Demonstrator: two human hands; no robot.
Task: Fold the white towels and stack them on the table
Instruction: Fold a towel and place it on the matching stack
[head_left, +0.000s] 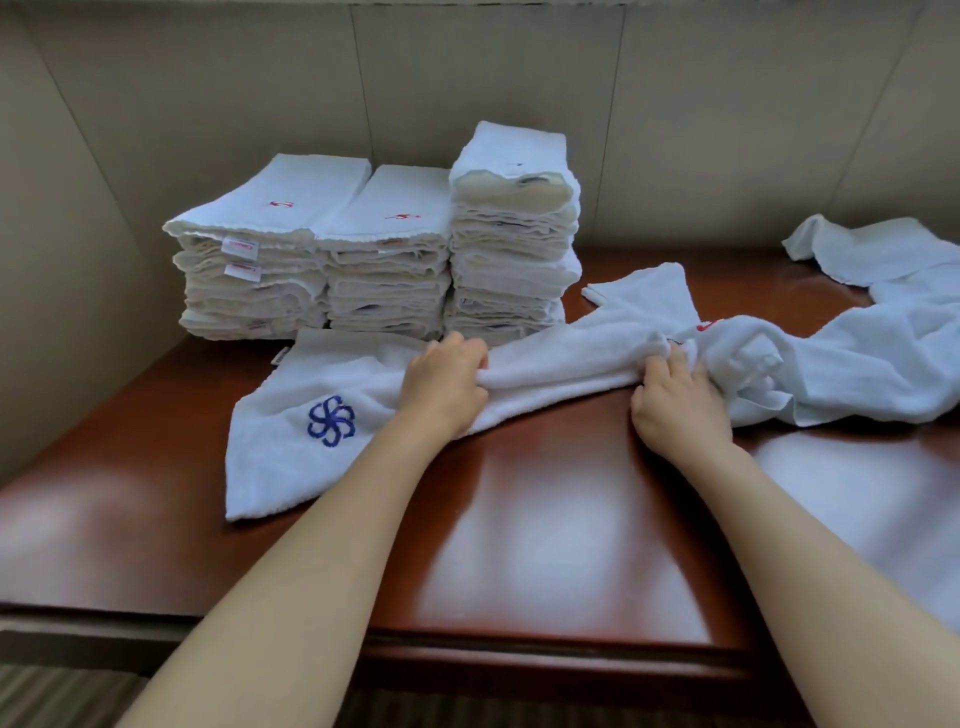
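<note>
Polished red-brown desk nearest in the head view, glossy, with two bare forearms reaching across it. Left hand set on the middle of a white towel, fingers curled over a bunched ridge of cloth and gripping it. Right hand just beside, fingers curled into the same ridge, pinching it where the towel meets the unfolded pile. Towel lying flat at its left end, blue flower emblem facing up, bunched and twisted toward the right. Three stacks of folded towels standing against the back wall, touching one another, the right-hand stack tallest. Further loose towel at far right rear. Judged as handling: light, soft, limp terry; no shape held unless supported; grips well rather than slipping; not fragile. Best taken at corners or along a hemmed edge and drawn taut, not by the bunched middle. Possible snag: tangling with the neighbouring pile when pulled free.
</note>
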